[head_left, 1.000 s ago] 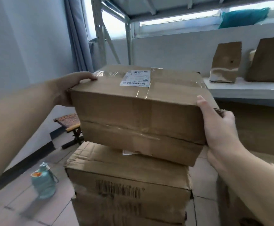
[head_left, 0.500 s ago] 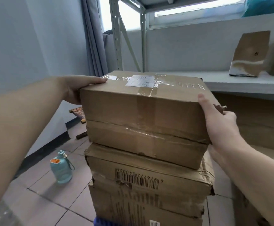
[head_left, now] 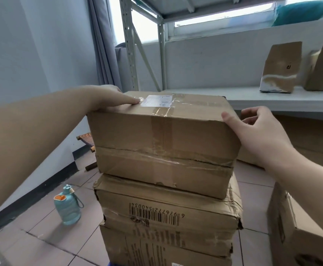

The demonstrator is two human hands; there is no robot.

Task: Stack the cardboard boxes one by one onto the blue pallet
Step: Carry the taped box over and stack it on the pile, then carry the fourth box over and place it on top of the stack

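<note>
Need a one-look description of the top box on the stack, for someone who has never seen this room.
Find the stack of cardboard boxes in the middle of the tiled floor, in front of the grey metal shelving. The top box sits on a crumpled box with a printed barcode. Unlike its neighbours, it has a white shipping label on its taped lid, with the left hand resting on it.

Your single head-worn wide-angle camera looks forward and slightly down from just behind a stack of cardboard boxes (head_left: 164, 169), close enough that the stack fills the middle of the view. Your left hand (head_left: 110, 98) and right hand (head_left: 256, 131) enter from the near edges. Far ahead stand a metal rack (head_left: 130, 54) and a white shelf (head_left: 272, 100); tiled floor (head_left: 41, 237) spreads lower left.
</note>
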